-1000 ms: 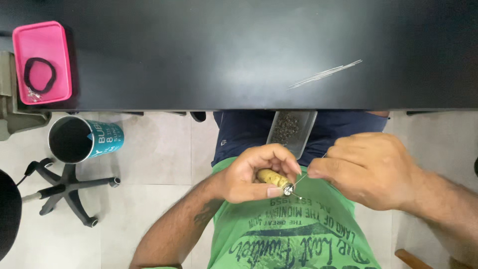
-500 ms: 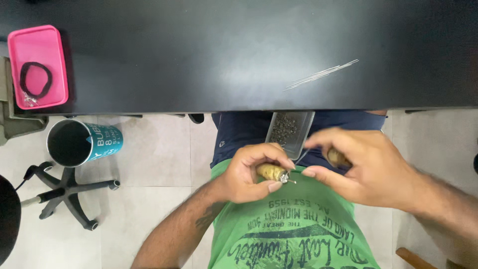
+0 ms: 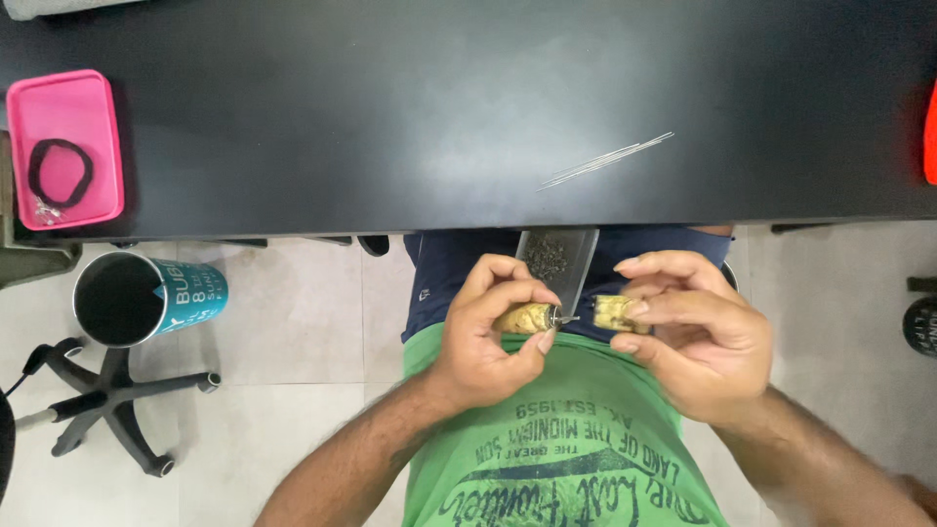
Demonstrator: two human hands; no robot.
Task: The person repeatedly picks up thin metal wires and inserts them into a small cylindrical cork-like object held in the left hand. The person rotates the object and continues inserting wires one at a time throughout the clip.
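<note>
Beads held close over the lap

The left hand [image 3: 488, 337] pinches a gold bead piece [image 3: 524, 317], its metal tip toward a second gold piece [image 3: 617, 311] gripped in the right hand [image 3: 698, 342], above a lap tray [image 3: 566, 256] placed to catch anything dropped, below the black table [image 3: 390, 117]

Both hands (left [image 3: 493, 337], right [image 3: 688, 337]) are raised before the belly, fingers curled in pinches.

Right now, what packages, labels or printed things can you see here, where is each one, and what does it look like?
Teal can: on the floor at left, lying tilted, round black opening, white lettering on its side.
Clear packet: on the lap under the black table edge, flat, holding dark bits.
Green shirt: darker green print across the chest.
Black round thing: far right edge, pale lettering, cut off.
No screens or signs.
</note>
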